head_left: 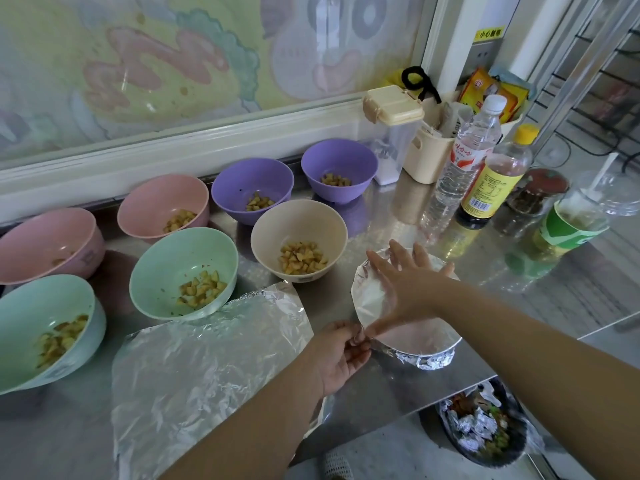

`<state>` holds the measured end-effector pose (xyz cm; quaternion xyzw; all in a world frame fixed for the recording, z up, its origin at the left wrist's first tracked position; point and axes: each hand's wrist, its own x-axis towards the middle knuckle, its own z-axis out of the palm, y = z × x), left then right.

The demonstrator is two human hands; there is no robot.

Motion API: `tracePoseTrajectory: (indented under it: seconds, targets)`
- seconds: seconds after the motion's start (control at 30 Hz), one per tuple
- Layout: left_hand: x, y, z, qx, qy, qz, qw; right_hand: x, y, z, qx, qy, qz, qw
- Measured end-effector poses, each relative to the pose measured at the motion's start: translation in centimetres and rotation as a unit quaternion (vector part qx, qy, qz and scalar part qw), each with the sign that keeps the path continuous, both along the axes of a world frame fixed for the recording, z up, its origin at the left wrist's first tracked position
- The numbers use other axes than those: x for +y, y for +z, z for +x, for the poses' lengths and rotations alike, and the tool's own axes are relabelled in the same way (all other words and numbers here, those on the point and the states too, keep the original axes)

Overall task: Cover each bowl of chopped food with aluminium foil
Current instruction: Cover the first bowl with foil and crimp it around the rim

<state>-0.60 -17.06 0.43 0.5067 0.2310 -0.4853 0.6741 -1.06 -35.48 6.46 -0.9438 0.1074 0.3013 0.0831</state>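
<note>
Two forearms [519,327] are shown uncovered along all of their visible length, with bare wrists. The left hand [341,355] and the right hand [405,285] are likewise bare. The fingers are slim; the nails are too blurred to be described. At the bottom edge, below the tabletop [398,386], the toe of a pale piece of footwear [335,465] with a mesh-like texture is glimpsed; its kind cannot be told.

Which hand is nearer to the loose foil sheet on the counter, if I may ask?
Left. The left hand is beside the right edge of the loose foil sheet; the right hand rests farther off on the foil-covered bowl.
</note>
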Motion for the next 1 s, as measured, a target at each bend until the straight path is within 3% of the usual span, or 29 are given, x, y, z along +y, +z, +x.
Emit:
tracePoseTrajectory:
  seconds: [0.17, 0.3, 0.37, 0.5, 0.73, 0.87, 1.0]
  targets:
    - [1.3, 0.4, 0.6, -0.013, -0.054, -0.056, 0.997, 0.0, 0.0, 0.0, -0.003, 0.0, 0.003, 1.0]
    - [2.1, -0.2, 0.6, -0.088, -0.118, -0.067, 0.987, 0.0, -0.1, -0.1, -0.002, 0.001, 0.002, 1.0]
    - [2.1, -0.5, 0.6, -0.186, -0.184, -0.029, 0.965, 0.0, 0.0, -0.1, -0.001, 0.0, 0.003, 1.0]
    - [1.8, -0.4, 1.3, -0.385, -0.289, 0.099, 0.871, 0.0, 0.0, -0.1, -0.005, 0.004, -0.001, 1.0]
    - [1.8, -0.2, 3.0, -0.435, -0.325, 0.111, 0.832, 0.0, -0.1, 0.0, -0.008, 0.006, -0.004, 1.0]
    - [1.4, 0.2, 4.2, -0.406, -0.337, 0.107, 0.843, 0.0, -0.2, 0.0, -0.01, 0.004, -0.001, 1.0]
    - [1.0, 0.7, 4.3, -0.274, -0.287, 0.056, 0.916, 0.1, -0.3, -0.2, -0.016, 0.001, 0.0, 1.0]
